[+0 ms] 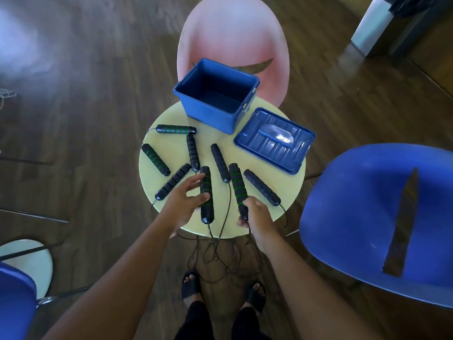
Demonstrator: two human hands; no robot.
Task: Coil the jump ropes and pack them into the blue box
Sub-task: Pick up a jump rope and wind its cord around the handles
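Seemingly pairing them for coiling, the right hand (pixel 256 217) grips one handle (pixel 237 188) while the spread left hand (pixel 182 202) touches a neighbouring handle (pixel 206 209).

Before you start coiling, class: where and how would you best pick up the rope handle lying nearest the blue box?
Probably best to grip the handle round its foam middle, coming from above: it lies flat and crosswise, clear of the blue box, its cord leaving at the left end.

We seem to be in a café or lounge: a small round surface (pixel 171 146) under our hands (pixel 186 200), moulded plastic chairs, a pink chair (pixel 232 33) beyond them and a blue chair (pixel 362 204) to their right, on a dark wood floor (pixel 98 94).
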